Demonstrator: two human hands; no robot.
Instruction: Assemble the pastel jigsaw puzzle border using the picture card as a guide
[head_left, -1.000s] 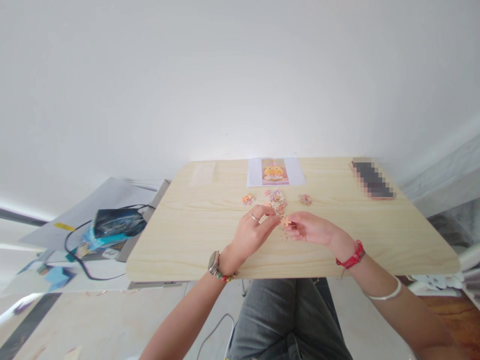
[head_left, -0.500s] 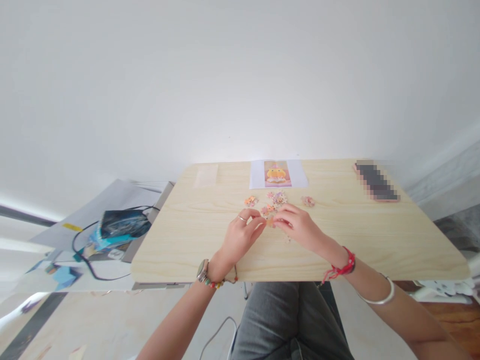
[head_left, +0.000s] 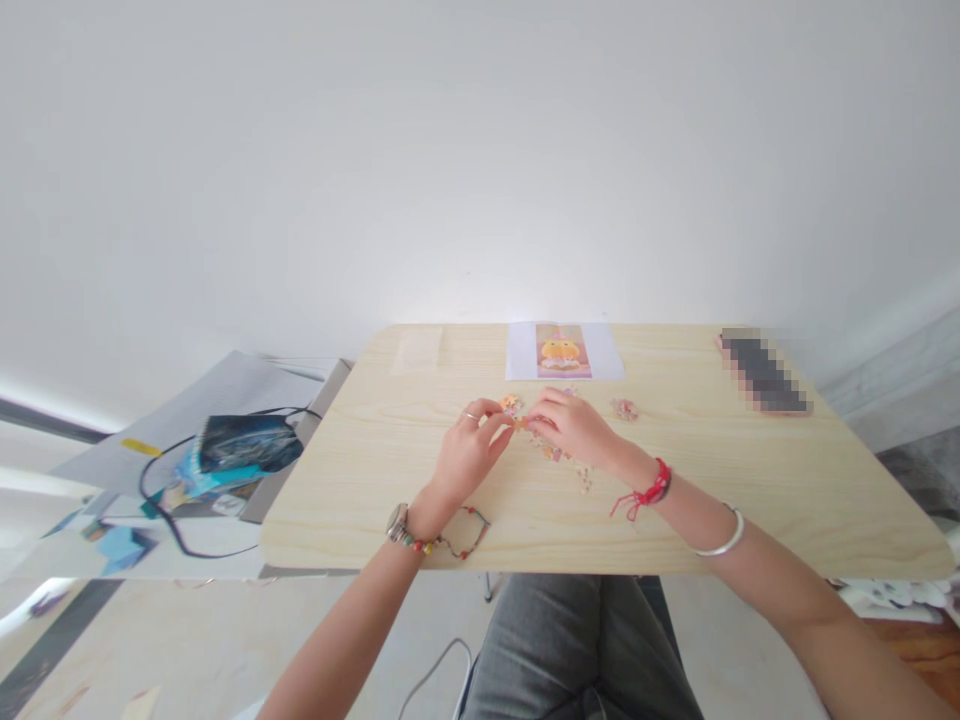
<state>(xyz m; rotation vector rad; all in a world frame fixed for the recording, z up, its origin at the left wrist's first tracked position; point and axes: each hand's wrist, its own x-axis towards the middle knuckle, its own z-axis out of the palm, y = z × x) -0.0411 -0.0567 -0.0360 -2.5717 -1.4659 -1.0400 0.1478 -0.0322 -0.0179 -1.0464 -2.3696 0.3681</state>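
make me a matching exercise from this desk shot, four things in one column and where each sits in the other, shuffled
Things:
1. reference picture
2. phone
3. red string bracelet
4. small cluster of puzzle pieces

Places:
A. on the wrist of the right hand
B. at the far right corner of the table
C. on the tabletop just right of both hands
D. at the table's far edge, straight beyond the hands

Pairs: 1-D, 2-B, 3-A, 4-C
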